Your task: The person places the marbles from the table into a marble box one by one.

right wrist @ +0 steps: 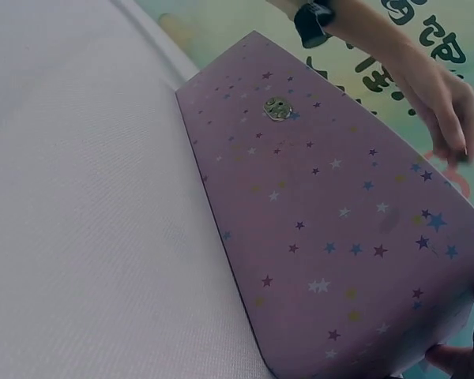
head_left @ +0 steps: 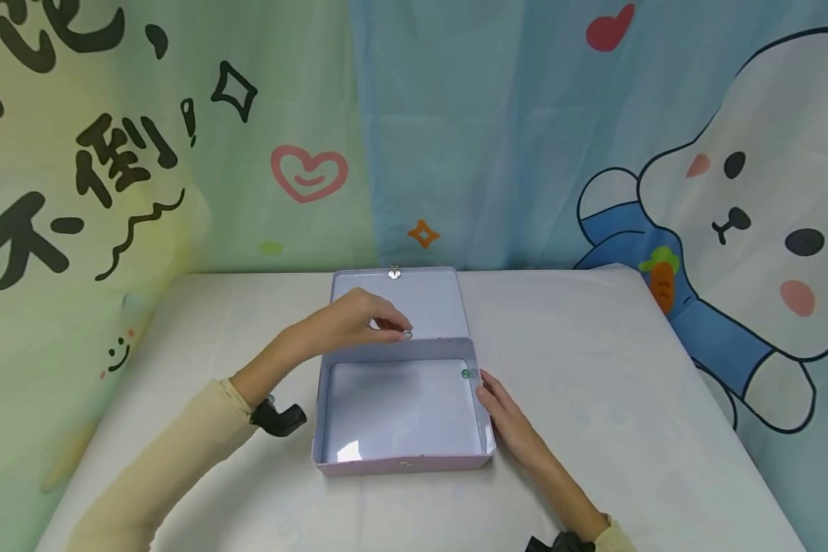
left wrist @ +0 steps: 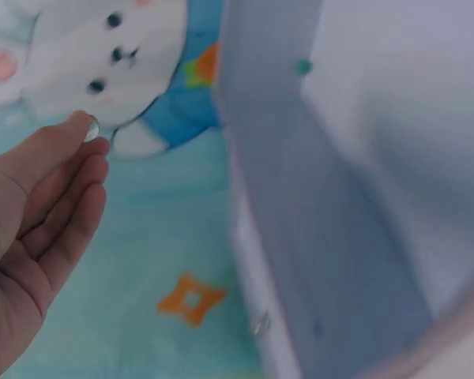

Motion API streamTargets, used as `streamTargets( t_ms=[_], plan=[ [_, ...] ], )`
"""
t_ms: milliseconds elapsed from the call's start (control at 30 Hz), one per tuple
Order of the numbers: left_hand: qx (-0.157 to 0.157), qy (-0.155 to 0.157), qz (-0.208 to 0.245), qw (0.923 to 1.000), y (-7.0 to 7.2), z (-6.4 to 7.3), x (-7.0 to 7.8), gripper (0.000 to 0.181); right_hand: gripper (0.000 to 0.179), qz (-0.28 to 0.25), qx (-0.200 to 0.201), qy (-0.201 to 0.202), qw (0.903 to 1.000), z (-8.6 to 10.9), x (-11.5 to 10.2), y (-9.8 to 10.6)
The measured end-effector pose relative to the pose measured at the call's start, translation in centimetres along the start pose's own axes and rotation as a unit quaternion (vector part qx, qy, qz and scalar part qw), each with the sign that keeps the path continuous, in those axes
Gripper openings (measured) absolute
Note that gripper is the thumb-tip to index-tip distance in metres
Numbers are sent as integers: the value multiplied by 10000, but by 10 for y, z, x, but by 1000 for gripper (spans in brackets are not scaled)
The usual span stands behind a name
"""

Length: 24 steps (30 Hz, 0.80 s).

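My left hand (head_left: pixel 359 320) is above the back of an open hinged box (head_left: pixel 403 465), pinching a small clear glass marble (head_left: pixel 408 334) between thumb and fingertips. In the left wrist view the marble (left wrist: pixel 92 129) shows at the tip of the thumb. A green marble (head_left: pixel 465 373) lies inside the box near its right wall, towards the back. My right hand (head_left: pixel 507 418) rests against the outside of the right wall, its fingers fairly straight. The right wrist view shows the box's pink outside (right wrist: pixel 324 213), printed with stars, and a round metal clasp (right wrist: pixel 278 109).
The box's lid (head_left: pixel 428 299) is tipped back behind it, a metal catch (head_left: pixel 395 272) at its far edge. A white cloth (head_left: pixel 593 368) covers the table. Behind hangs a printed curtain (head_left: pixel 455 138). Black straps (head_left: pixel 279 419) are on the wrists.
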<state>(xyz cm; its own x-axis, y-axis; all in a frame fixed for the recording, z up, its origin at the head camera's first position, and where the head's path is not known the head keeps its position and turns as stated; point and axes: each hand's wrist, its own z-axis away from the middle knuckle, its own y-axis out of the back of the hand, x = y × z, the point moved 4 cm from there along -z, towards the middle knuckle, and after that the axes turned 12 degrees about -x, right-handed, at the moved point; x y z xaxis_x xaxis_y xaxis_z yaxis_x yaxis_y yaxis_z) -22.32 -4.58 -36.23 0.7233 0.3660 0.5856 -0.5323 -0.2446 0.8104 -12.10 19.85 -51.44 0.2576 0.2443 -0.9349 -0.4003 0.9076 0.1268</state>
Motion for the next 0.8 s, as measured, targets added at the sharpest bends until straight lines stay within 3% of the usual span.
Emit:
streamTargets(
  t_ms=[133,233,333,433,567,800],
  plan=[
    [-730,58,-103,9973,-30,-35,3,17,62,9,-14,9,10000,2,0,1],
    [-1334,124,-180,9908,-56,-58,2,17,61,-76,-23,14,10000,3,0,2],
    [-1724,200,-224,9846,-81,-76,-1,16,61,-143,-39,21,9999,3,-1,2],
    [-1912,246,-282,9808,-101,-87,-6,14,62,-195,-62,37,9998,2,0,1],
    [-2081,255,-348,9772,-121,-91,-12,14,62,-208,-71,57,9997,1,1,0],
    [-2012,276,-299,9787,-135,-93,-15,13,63,-151,-24,68,9999,1,2,1]
  ],
)
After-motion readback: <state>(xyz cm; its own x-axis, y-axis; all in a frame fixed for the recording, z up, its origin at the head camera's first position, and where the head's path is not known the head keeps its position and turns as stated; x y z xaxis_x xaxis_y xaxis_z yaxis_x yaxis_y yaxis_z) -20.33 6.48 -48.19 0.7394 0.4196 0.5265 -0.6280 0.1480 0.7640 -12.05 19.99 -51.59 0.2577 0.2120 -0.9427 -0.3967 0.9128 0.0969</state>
